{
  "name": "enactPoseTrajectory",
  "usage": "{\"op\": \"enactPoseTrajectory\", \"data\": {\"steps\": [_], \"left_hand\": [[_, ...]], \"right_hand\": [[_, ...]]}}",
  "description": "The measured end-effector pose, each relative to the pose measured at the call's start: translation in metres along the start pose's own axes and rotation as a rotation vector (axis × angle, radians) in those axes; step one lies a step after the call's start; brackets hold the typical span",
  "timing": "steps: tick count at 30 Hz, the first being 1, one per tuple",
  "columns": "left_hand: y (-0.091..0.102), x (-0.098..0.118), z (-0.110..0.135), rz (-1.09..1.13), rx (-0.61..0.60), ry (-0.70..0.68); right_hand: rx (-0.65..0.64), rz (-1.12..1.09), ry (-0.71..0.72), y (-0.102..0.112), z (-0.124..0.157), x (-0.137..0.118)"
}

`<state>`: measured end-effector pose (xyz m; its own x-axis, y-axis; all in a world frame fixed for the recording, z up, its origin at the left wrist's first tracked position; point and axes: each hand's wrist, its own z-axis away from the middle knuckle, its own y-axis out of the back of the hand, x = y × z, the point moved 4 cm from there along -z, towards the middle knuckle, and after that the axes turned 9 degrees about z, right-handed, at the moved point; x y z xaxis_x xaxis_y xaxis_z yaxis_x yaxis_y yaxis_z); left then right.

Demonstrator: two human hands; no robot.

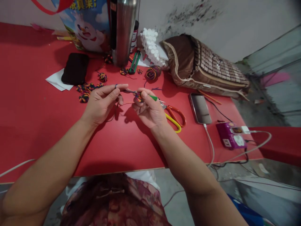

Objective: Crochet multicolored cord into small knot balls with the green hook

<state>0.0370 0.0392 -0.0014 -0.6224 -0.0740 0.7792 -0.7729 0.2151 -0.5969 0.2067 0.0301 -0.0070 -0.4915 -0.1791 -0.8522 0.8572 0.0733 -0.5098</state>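
Observation:
My right hand (148,108) is closed round a green-handled crochet hook (154,98) and pinches a small multicoloured yarn piece (138,98) above the red table (35,119). My left hand (103,102) sits just to the left, its thumb and fingers pressed together on the yarn strand and the hook's metal tip, with yarn looped over the forefinger. A thin strand hangs down between the two hands.
Several finished yarn pieces (87,89) lie beyond the left hand, near a black pouch (75,68). A steel flask (124,29), a yarn skein (152,72), a brown cushion (199,66), red-and-yellow scissors (175,117), a phone (200,108) and a purple power strip (231,139) stand around.

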Motion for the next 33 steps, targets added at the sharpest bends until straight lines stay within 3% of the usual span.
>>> {"op": "enactPoseTrajectory", "data": {"steps": [7,12,18,26,33], "left_hand": [[-0.001,-0.009,0.001,0.159,0.026,0.165],[0.001,-0.008,0.001,0.263,0.106,0.227],[-0.009,-0.005,0.005,0.350,0.032,0.302],[-0.001,0.001,0.002,0.139,-0.015,0.233],[0.000,-0.002,0.004,0.033,-0.068,0.190]], "right_hand": [[-0.052,-0.003,-0.007,-0.004,0.001,0.003],[-0.004,0.061,0.013,-0.002,0.004,0.005],[-0.120,0.041,0.024,-0.003,0.005,0.001],[-0.466,-0.033,-0.285,-0.006,0.013,0.004],[-0.375,0.034,-0.177,-0.007,0.011,0.002]]}}
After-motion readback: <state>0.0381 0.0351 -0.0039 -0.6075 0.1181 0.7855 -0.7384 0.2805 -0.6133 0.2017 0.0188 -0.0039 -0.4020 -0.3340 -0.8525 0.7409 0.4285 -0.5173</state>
